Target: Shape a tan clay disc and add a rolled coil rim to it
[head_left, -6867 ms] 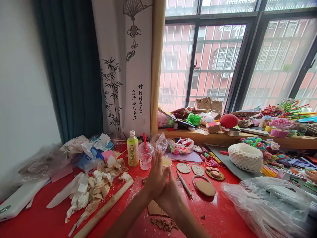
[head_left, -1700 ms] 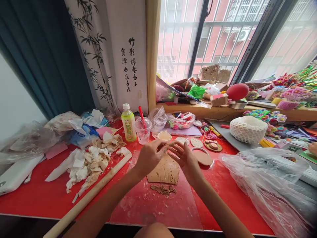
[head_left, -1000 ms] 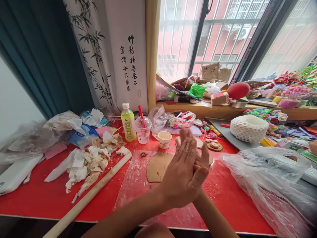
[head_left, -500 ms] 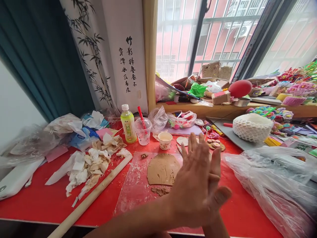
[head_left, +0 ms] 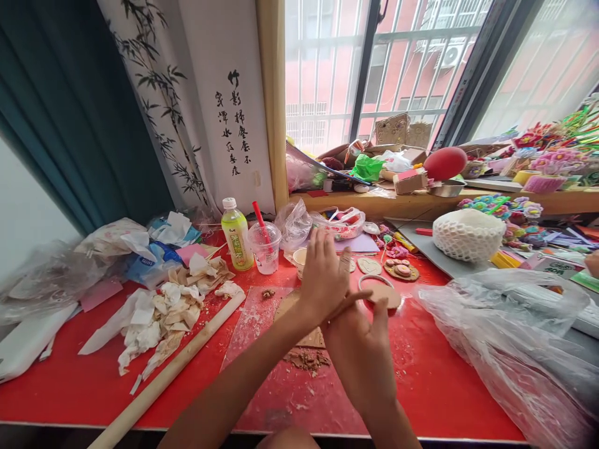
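Note:
A thin brown clay roll (head_left: 358, 299) lies pressed between my two palms, one end poking out to the right. My left hand (head_left: 325, 274) reaches over it from above, fingers stretched forward and close together. Underneath, my right hand (head_left: 361, 355) supports the roll, its thumb raised. Below the hands a flat clay slab (head_left: 286, 307) rests on a clear sheet (head_left: 243, 340), mostly covered by my left hand and forearm. Crumbly clay scraps (head_left: 306, 360) lie in front of the slab. Just beyond my right hand is a round clay disc (head_left: 386, 298) with a ring at its edge.
A wooden rolling rod (head_left: 187, 358) and crumpled tissues (head_left: 154, 318) lie left. A drink bottle (head_left: 234, 237), plastic cup (head_left: 265, 249) and partly hidden paper cup (head_left: 298, 257) stand behind. Plastic bags (head_left: 486, 330) spread at right. Part of another person's hand (head_left: 593, 264) shows at the right edge.
My hands have moved left and shifted apart lengthwise, left hand sliding forward over the right. The clay roll between them now shows. The disc and ring have come into view.

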A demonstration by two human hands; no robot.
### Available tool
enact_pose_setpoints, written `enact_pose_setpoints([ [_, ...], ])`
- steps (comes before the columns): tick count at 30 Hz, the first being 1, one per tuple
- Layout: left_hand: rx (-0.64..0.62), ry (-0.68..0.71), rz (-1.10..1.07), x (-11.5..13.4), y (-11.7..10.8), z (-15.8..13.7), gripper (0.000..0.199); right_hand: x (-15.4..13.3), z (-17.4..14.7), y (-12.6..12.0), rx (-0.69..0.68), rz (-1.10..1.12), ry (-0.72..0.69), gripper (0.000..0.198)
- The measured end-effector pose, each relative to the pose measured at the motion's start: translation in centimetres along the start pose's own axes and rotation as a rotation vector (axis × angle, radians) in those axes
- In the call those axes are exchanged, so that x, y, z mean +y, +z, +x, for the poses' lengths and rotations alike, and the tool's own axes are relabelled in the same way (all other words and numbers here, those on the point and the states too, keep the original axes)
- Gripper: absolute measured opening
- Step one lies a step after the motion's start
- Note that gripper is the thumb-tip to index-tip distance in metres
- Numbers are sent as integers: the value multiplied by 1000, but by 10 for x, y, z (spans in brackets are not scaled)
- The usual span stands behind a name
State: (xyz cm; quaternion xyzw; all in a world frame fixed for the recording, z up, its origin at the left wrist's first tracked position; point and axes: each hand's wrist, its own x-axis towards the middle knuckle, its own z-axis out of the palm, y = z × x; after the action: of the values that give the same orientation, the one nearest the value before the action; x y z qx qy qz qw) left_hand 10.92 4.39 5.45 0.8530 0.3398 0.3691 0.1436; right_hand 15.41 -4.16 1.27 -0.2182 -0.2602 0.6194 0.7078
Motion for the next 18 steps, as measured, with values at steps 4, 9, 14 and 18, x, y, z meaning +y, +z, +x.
enact_pose_setpoints([
  [4, -257, -167, -161, -19, -18, 10, 54, -7, -2, -1, -36, 54, 111, 56],
  [9, -694, -34, -360, -33, -38, -6, 32, -17, 4, -12, -127, 64, 389, 53],
  [14, -685, -27, -495, -49, -44, -18, 27, -26, -4, -27, -171, -317, 469, 36],
  [18, -613, -19, -462, -51, -54, -25, 33, -35, -8, -30, -154, -561, 408, 35],
])
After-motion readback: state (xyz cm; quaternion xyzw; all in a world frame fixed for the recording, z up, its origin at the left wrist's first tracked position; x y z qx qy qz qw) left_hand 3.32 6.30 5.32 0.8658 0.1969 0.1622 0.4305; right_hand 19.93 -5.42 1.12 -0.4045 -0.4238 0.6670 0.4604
